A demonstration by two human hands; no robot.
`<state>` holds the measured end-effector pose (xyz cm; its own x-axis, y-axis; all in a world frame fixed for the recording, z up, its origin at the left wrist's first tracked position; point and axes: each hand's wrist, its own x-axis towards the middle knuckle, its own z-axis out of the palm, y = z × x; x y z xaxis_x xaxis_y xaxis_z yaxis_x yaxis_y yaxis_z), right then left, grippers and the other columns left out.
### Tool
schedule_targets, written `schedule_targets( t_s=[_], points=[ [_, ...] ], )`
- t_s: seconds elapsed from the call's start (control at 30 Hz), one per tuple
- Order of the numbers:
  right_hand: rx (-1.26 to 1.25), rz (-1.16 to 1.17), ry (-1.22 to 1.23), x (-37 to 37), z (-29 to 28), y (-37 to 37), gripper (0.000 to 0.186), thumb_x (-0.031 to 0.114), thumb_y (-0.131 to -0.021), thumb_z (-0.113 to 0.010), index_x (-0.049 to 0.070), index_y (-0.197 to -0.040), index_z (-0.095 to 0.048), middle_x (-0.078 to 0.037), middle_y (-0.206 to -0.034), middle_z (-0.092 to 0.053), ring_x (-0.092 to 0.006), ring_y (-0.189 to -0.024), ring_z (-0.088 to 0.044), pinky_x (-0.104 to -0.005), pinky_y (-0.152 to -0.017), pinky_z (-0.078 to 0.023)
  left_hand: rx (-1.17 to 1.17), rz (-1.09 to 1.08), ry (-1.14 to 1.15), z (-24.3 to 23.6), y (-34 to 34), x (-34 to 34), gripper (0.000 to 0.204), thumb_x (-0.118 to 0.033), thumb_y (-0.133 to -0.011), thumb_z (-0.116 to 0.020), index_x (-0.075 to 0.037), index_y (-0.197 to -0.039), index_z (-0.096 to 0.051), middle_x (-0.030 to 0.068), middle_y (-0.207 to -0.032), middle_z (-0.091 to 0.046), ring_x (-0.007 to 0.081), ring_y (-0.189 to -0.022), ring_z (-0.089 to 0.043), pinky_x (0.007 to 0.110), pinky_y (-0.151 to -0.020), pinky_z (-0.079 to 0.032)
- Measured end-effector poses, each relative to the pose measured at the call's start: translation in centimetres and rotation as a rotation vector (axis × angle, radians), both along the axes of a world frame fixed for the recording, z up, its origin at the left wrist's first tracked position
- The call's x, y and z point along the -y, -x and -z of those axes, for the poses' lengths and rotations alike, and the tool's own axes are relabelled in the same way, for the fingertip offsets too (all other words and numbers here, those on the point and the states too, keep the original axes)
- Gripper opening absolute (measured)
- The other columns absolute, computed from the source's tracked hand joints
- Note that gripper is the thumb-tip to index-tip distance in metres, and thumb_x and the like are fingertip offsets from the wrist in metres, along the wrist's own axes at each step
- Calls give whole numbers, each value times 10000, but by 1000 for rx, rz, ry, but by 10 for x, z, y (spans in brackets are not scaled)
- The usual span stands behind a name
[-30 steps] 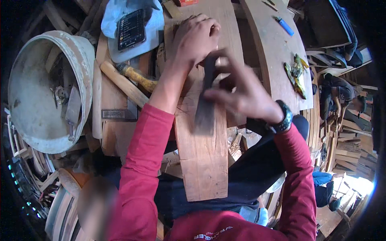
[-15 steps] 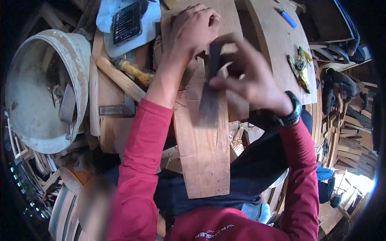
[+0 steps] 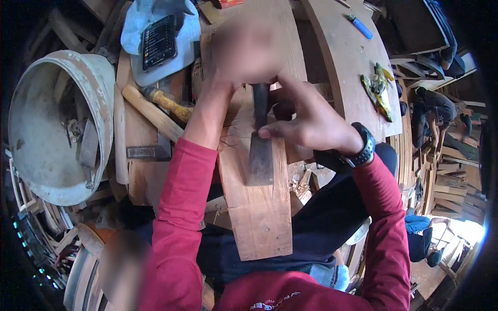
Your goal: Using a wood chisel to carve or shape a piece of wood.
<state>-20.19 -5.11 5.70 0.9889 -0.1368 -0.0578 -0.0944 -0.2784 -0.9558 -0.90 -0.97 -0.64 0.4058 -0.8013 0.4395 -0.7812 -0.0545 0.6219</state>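
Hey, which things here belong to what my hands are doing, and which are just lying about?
In use, it seems:
dark flat blade, pinched in your right hand; your left hand is by its upper end, grip blurred
wooden board under the blade

Apparently just lying about:
phone
blue lighter
pale bucket

Left arm (image 3: 174, 223) is angling up from the lower edge, bare forearm (image 3: 208, 119) showing past the red sleeve (image 3: 189, 166). Left hand (image 3: 249, 49) is sitting farther forward than the right; a blur is covering it, finger pose unreadable. Right arm (image 3: 384, 223) is bending inward, wrist (image 3: 349, 141) tending left. Right hand (image 3: 319, 124) is gripping, palm side facing inward, thumb (image 3: 275, 129) lying nearer the body than the curled fingers (image 3: 294, 88).
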Motion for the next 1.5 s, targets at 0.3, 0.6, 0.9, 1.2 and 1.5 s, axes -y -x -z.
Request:
schedule_targets(
  t_s=[0.3,0.6,0.9,1.2,1.5],
  points=[
    [-10,11,-108,-5,6,-4,676,-31,-815,-730,38,-1392,-384,-173,-1157,-649,-259,-1054,-676,-383,-899,-539,28,0,-83,6,-12,5,210,-216,-963,-623,-58,-1081,-698,163,-1020,-679,346,-1002,-651,423,-899,-507],
    [-70,-47,-130,-6,0,-3,700,-100,-847,-658,32,-1456,-340,-164,-1153,-637,-226,-1138,-639,-373,-919,-529,57,36,4,8,-12,5,211,-229,-958,-642,-60,-1071,-701,161,-1057,-682,363,-1023,-650,432,-897,-508],
    [118,-46,-27,-2,18,-4,765,-71,-868,-636,27,-1518,-245,-160,-1100,-648,-266,-1040,-672,-365,-846,-555,84,25,0,11,-11,8,225,-254,-939,-651,-58,-1038,-699,165,-1009,-681,388,-1004,-644,452,-876,-505],
    [44,-129,-9,-6,11,-4,698,-137,-877,-604,66,-1466,-288,-162,-1125,-656,-209,-1037,-668,-315,-882,-542,13,23,25,3,-10,6,162,-182,-890,-626,-60,-959,-707,163,-1027,-686,381,-980,-655,446,-869,-523],
    [17,-100,-97,-9,5,-5,573,-150,-859,-594,46,-1350,-373,-139,-1053,-639,-209,-940,-684,-347,-832,-554,11,7,74,10,-6,7,154,-152,-901,-619,-43,-963,-709,184,-1009,-675,388,-983,-645,447,-890,-512]
  ],
)
